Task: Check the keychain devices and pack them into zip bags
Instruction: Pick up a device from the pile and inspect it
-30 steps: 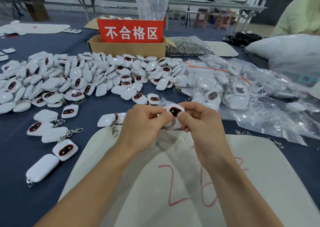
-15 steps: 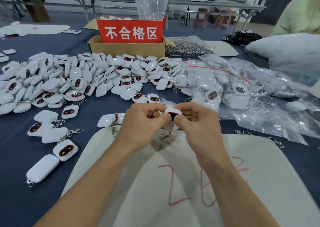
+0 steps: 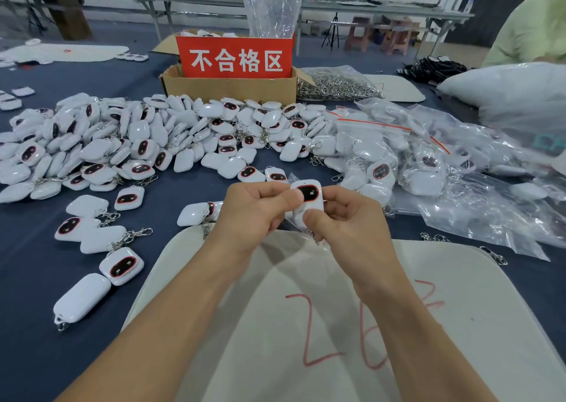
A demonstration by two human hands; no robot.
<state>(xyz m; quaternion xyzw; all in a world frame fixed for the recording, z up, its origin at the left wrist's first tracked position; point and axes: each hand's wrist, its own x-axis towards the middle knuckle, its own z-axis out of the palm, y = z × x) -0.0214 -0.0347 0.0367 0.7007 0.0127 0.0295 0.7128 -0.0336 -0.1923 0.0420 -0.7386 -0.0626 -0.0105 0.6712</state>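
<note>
Keychain device [image 3: 307, 198] now tipped up screen-first since half a sec ago, left hand [image 3: 257, 211] pinching its left edge, right hand [image 3: 346, 221] gripping the lower half, both over the white board [image 3: 459, 309]

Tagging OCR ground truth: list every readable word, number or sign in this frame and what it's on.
"不合格区": white characters on the red sign on the cardboard box.
"26", then a third figure I can't make out: red handwriting on the white board.
Teal letters on the white bag: too blurred to read.
Red scribble on the far white board: too small to read.
</note>
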